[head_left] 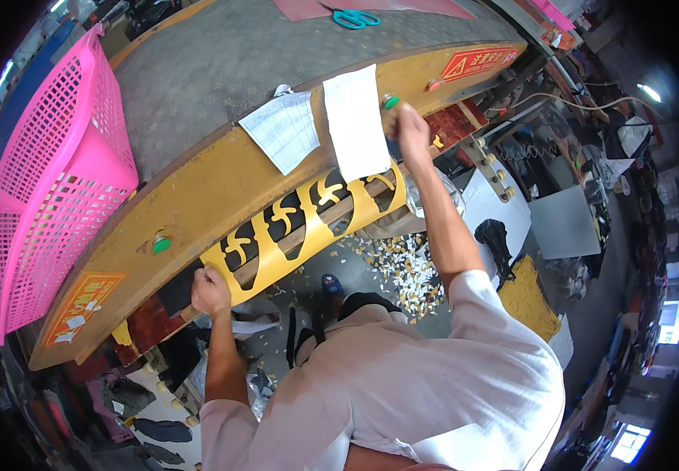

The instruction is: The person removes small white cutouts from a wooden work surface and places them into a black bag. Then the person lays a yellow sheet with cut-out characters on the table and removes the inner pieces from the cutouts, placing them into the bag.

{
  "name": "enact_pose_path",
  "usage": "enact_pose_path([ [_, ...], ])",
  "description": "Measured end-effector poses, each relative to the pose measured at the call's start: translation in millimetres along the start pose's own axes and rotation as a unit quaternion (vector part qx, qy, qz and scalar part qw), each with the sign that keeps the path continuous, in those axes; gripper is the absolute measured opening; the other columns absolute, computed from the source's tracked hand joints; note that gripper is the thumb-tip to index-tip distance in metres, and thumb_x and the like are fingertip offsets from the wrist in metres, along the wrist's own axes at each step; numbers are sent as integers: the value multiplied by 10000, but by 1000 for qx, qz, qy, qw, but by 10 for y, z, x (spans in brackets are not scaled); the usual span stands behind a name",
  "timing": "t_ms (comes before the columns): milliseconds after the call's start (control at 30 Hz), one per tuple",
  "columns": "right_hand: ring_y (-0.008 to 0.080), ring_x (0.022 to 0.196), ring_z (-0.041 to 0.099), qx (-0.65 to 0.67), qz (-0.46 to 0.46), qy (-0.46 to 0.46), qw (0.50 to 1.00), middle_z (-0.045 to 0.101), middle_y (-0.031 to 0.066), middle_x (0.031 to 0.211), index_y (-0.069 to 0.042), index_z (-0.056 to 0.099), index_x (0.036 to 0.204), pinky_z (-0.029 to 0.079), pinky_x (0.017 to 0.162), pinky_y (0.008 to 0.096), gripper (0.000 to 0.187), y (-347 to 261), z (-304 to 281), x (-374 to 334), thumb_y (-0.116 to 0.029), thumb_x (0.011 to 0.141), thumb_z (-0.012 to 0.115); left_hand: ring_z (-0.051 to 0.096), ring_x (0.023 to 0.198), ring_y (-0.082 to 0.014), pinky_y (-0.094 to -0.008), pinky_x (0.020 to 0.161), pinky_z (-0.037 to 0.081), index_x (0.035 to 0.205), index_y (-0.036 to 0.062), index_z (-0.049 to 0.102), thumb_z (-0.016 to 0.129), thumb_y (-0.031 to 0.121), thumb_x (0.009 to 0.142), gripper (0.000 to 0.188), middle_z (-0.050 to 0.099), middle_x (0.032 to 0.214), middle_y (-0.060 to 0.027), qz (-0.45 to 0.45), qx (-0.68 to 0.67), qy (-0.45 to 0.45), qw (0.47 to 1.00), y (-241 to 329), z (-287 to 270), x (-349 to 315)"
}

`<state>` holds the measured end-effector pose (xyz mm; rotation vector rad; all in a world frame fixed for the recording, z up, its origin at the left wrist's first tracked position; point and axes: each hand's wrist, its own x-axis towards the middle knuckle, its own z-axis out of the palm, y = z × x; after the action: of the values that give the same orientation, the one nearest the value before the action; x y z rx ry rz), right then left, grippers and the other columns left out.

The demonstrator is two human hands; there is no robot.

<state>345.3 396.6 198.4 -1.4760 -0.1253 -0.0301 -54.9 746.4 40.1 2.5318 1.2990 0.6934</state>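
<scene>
A long yellow sheet (308, 236) with several cut-out openings hangs curved below the front edge of the mustard-coloured machine beam (198, 180). My left hand (210, 290) is closed on the sheet's left end. Narrow yellow strips show inside the openings, and a wooden bar runs behind them. My right hand (411, 135) is closed, close to a green button (390, 102) on the beam and just above the sheet's right end. Its fingers are partly hidden, so what they hold, if anything, does not show. Another green button (161, 245) sits on the beam's left part.
A pink plastic basket (80, 188) stands on the left of the machine top. White papers (355, 122) hang over the beam. Teal-handled scissors (353, 18) lie at the far side. Scraps (406, 275) litter the floor, near a yellow sheet (529, 298) at right.
</scene>
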Motion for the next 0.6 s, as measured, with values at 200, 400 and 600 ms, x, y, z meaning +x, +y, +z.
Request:
enact_pose_path([
  [200, 177, 1034, 681, 50, 144, -80, 985, 728, 82, 1175, 5, 646, 1359, 552, 938, 333, 426, 687, -181, -83, -327, 1115, 538, 726, 768, -381, -515, 679, 566, 891, 179, 745, 662, 308, 923, 157, 751, 836, -121, -6, 16, 20, 1000, -17, 46, 25],
  [400, 507, 1095, 635, -523, -207, -153, 812, 712, 292, 1137, -16, 766, 1105, 465, 1009, 563, 532, 1600, -200, -719, -515, 1018, 603, 669, 693, -399, -534, 645, 530, 727, 115, 591, 642, 275, 916, 253, 654, 691, -147, 35, -41, 66, 996, 25, 50, 9],
  [600, 468, 883, 649, -554, -228, -175, 781, 693, 231, 864, -40, 692, 811, 475, 838, 573, 465, 1532, -107, -664, -446, 1023, 612, 678, 711, -384, -533, 663, 532, 738, 114, 606, 644, 276, 885, 222, 675, 711, -131, 33, -46, 72, 996, 67, -26, 27],
])
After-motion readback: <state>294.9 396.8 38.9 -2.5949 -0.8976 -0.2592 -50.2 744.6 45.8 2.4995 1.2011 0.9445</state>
